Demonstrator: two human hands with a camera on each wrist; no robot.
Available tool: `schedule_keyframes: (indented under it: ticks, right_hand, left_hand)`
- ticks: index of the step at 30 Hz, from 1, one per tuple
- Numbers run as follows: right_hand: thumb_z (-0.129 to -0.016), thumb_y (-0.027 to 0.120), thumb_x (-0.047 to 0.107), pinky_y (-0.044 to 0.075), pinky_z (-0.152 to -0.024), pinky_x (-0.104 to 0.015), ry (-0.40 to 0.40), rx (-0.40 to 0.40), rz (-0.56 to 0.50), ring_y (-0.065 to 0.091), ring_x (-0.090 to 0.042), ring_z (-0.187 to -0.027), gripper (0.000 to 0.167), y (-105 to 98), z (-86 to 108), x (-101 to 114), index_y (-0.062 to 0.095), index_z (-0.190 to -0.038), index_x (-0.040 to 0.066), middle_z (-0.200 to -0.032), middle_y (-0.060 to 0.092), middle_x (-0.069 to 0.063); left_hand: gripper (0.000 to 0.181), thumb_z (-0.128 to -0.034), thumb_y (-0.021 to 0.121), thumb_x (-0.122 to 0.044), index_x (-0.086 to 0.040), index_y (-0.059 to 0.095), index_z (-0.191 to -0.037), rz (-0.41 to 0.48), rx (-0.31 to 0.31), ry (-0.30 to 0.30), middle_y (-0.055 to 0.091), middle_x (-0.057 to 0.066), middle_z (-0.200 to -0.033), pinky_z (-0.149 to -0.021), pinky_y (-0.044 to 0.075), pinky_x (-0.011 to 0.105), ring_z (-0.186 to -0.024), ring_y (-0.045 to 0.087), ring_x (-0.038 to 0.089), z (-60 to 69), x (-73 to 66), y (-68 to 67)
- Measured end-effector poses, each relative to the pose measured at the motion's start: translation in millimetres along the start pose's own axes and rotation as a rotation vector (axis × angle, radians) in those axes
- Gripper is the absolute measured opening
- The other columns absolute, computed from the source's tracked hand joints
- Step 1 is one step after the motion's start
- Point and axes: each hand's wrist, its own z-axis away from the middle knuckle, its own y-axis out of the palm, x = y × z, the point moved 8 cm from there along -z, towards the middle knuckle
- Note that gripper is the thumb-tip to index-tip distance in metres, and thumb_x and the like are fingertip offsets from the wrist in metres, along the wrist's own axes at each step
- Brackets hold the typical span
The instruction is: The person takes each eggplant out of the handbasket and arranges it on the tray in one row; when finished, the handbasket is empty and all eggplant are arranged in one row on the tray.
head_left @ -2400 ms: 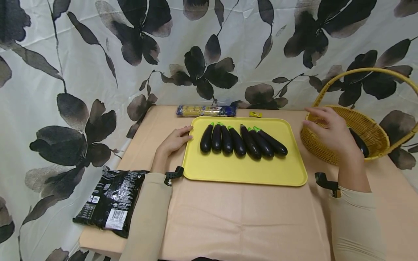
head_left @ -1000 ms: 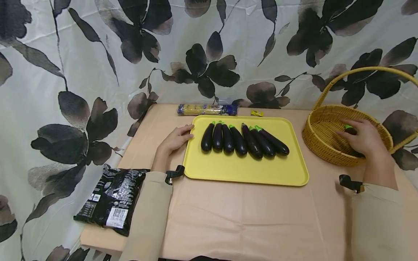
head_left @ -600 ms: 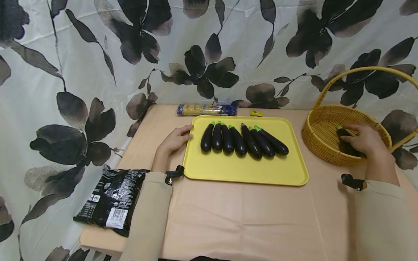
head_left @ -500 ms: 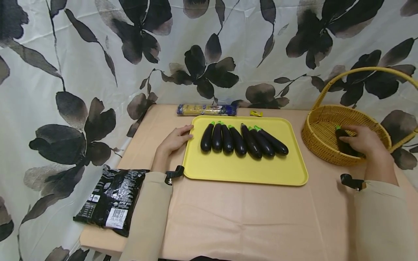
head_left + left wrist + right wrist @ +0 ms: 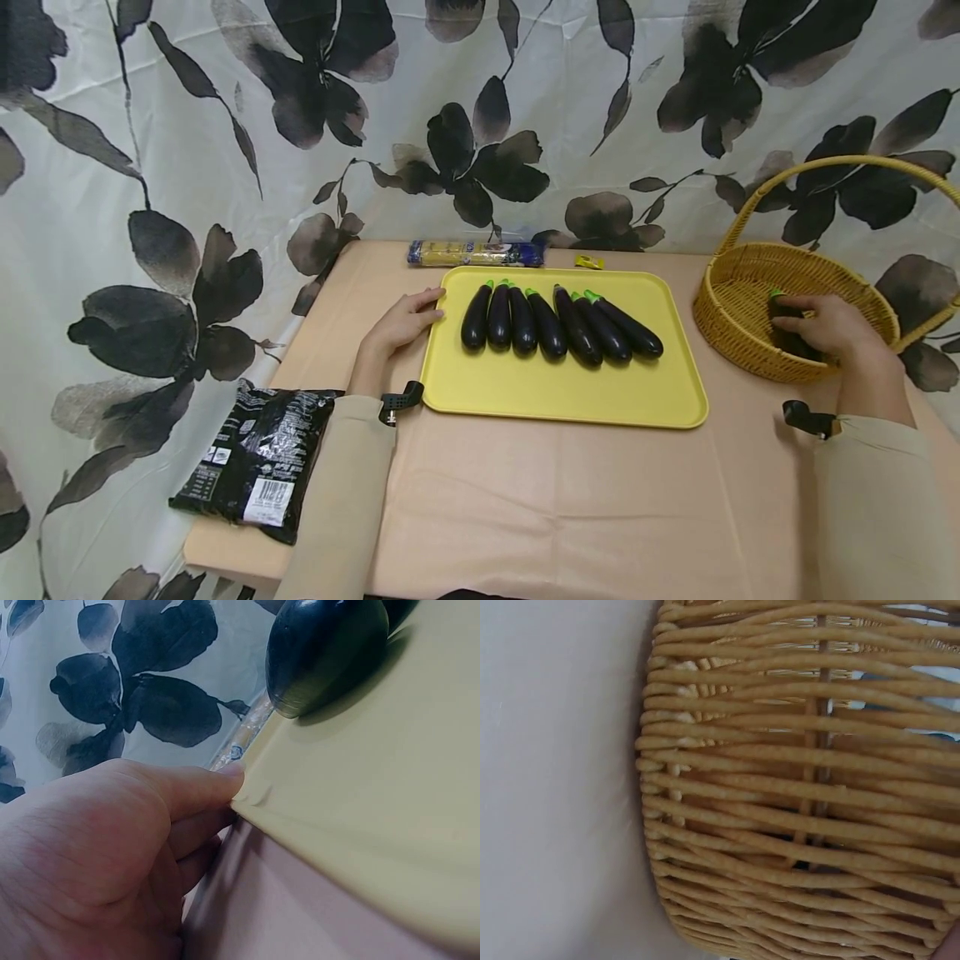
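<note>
In the head view my left hand [image 5: 401, 323] is at the left edge of the yellow tray [image 5: 555, 396]. The left wrist view shows its thumb on the rim and the other fingers curled below, pinching the edge. Several dark eggplants [image 5: 551, 329] with green stems lie side by side on the tray. My right hand [image 5: 836, 329] reaches into the wicker basket [image 5: 738, 333] and grips another eggplant [image 5: 783, 310], whose green tip points away from me. Part of that eggplant is hidden by the fingers. Only the woven wall [image 5: 802, 795] fills most of the right wrist view.
A long blue-and-yellow packet [image 5: 476, 253] and a small yellow wrapper [image 5: 589, 262] lie behind the tray. A black bag [image 5: 258, 462] with a barcode label sits at the table's left edge. The basket's tall handle [image 5: 840, 160] arches above its rim. A floral curtain hangs behind.
My right hand has gone from above the basket's left rim down inside it and taken hold of the eggplant there. The eggplant's stem end has turned leftward. The left hand has stayed put.
</note>
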Motion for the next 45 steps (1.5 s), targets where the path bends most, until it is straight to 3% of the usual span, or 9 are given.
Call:
schedule_keyframes:
  ticks: [8,12,17,24,28,35,38,41,45]
  right_hand:
    - [-0.107,0.044,0.057,0.053,-0.076,-0.058,-0.012,-0.146,-0.043,0.048,-0.051,-0.107,0.076,-13,5.4,14,0.034,-0.161,0.005,-0.144,0.038,-0.046]
    - [-0.107,0.046,0.055,0.041,-0.058,-0.035,-0.018,-0.223,-0.075,0.05,-0.04,-0.091,0.071,-18,9.8,25,0.035,-0.162,0.011,-0.12,0.051,-0.034]
    - [-0.107,0.049,0.053,0.038,-0.051,-0.035,-0.019,-0.313,-0.105,0.048,-0.029,-0.068,0.067,-23,16.7,38,0.035,-0.163,0.021,-0.084,0.049,-0.016]
    - [-0.107,0.049,0.049,0.055,-0.076,-0.037,0.0,-0.359,-0.23,0.046,-0.05,-0.132,0.062,-22,24.4,51,0.032,-0.164,0.029,-0.16,0.037,-0.032]
    - [-0.108,0.049,0.046,0.057,-0.07,-0.023,-0.014,-0.4,-0.245,0.042,-0.054,-0.141,0.06,-22,26.5,58,0.032,-0.163,0.032,-0.164,0.034,-0.027]
    - [-0.11,0.046,0.041,0.045,-0.106,-0.073,-0.041,-0.453,-0.268,0.036,-0.052,-0.146,0.057,-23,31.5,68,0.029,-0.164,0.037,-0.168,0.03,-0.021]
    - [-0.109,0.047,0.042,0.043,-0.107,-0.073,-0.045,-0.459,-0.29,0.034,-0.049,-0.149,0.056,-25,33.0,74,0.029,-0.163,0.043,-0.169,0.029,-0.017]
    - [-0.109,0.05,0.041,0.051,-0.107,-0.063,-0.063,-0.477,-0.285,0.04,-0.046,-0.145,0.055,-27,36.0,83,0.032,-0.161,0.046,-0.167,0.034,-0.015]
    - [-0.108,0.053,0.039,0.058,-0.095,-0.021,-0.11,-0.508,-0.289,0.046,-0.038,-0.137,0.053,-28,39.4,96,0.039,-0.158,0.046,-0.161,0.043,-0.012]
  left_hand:
    - [0.054,-0.1079,0.058,-0.024,-0.012,0.045,-0.159,-0.002,0.0,-0.006,0.035,0.005,-0.169,-0.134,0.015,0.041,-0.162,0.019,0.022,-0.3,-0.8,-0.3]
    - [0.054,-0.1081,0.058,-0.023,-0.013,0.045,-0.159,-0.006,0.002,-0.014,0.034,0.005,-0.17,-0.134,0.015,0.041,-0.162,0.019,0.022,0.0,-1.2,-0.3]
    - [0.054,-0.108,0.058,-0.023,-0.013,0.045,-0.159,-0.001,-0.001,-0.024,0.034,0.004,-0.17,-0.134,0.015,0.041,-0.162,0.019,0.021,1.4,-3.0,-0.8]
    - [0.055,-0.1082,0.057,-0.021,-0.011,0.043,-0.16,0.002,0.006,-0.005,0.034,0.007,-0.17,-0.134,0.016,0.04,-0.162,0.018,0.023,1.1,-5.1,-1.1]
    - [0.054,-0.1081,0.057,-0.022,-0.012,0.044,-0.16,0.003,0.004,-0.012,0.034,0.007,-0.17,-0.134,0.016,0.041,-0.162,0.019,0.023,1.3,-4.7,-1.4]
    - [0.054,-0.1078,0.058,-0.022,-0.012,0.044,-0.159,0.01,0.012,-0.015,0.034,0.007,-0.17,-0.134,0.016,0.041,-0.162,0.019,0.023,0.2,-4.3,-1.4]
    - [0.054,-0.1077,0.058,-0.022,-0.012,0.045,-0.159,0.005,0.009,-0.016,0.034,0.007,-0.17,-0.134,0.017,0.041,-0.162,0.019,0.023,0.9,-4.6,-2.1]
    - [0.054,-0.1077,0.058,-0.023,-0.012,0.045,-0.159,0.003,0.011,-0.016,0.034,0.007,-0.17,-0.134,0.016,0.041,-0.162,0.019,0.023,0.7,-4.1,-2.4]
    - [0.054,-0.1078,0.058,-0.023,-0.013,0.045,-0.159,0.01,0.014,-0.018,0.034,0.006,-0.17,-0.134,0.015,0.041,-0.162,0.019,0.023,1.6,-4.0,-2.1]
